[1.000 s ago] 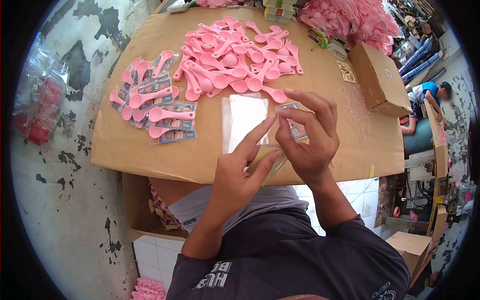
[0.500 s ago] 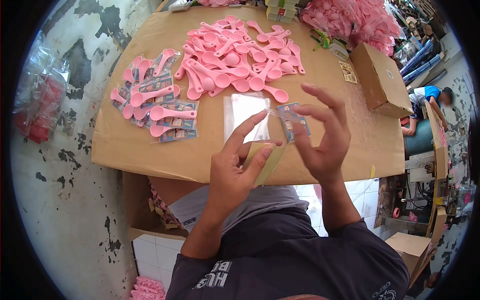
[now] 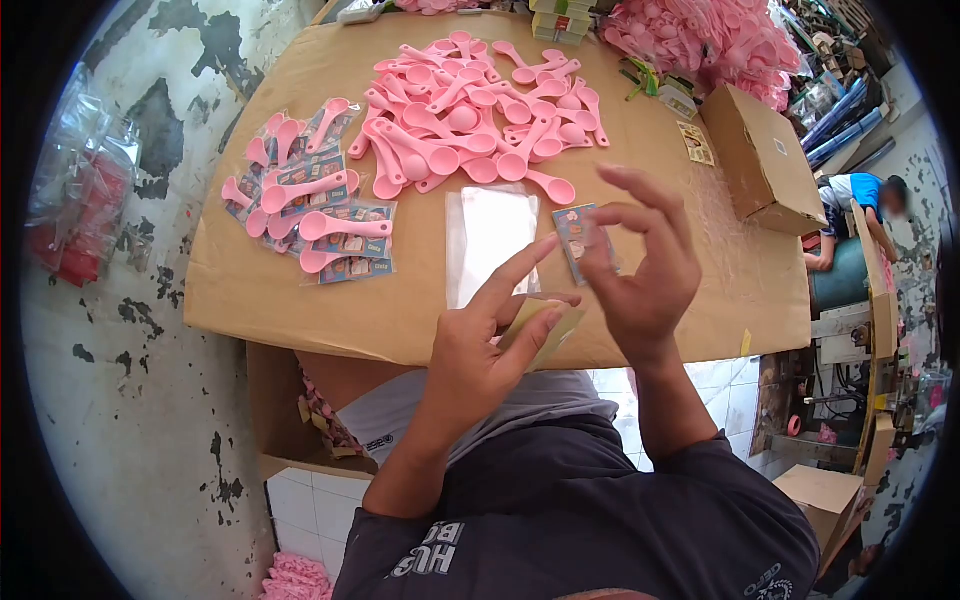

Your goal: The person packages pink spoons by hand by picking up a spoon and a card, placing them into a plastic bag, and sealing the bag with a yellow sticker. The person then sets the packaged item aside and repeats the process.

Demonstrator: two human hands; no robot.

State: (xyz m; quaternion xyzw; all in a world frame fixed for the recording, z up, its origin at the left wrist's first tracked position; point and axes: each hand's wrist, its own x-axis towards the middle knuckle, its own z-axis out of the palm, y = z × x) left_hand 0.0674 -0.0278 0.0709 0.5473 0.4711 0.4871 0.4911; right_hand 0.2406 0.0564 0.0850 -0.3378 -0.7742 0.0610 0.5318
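Observation:
My left hand is closed on a small yellowish-green card, its thumb on the near face and its index finger stretched out. To the right, my right hand is raised, thumb and a finger brought together in a pinch; whatever is between them is too small to make out. Beneath the hands lies a stack of clear plastic bags on the table. Beside it is a blue printed card, partly covered by my right fingers.
A heap of pink measuring spoons covers the table's far middle. Several bagged spoons with blue cards lie at left. A cardboard box stands at right, near a pile of pink bagged spoons. Another person sits at far right.
My left hand has shifted slightly right and tilted the card. The clear film seen stretched between my hands no longer shows. More of the bag stack and blue card is visible.

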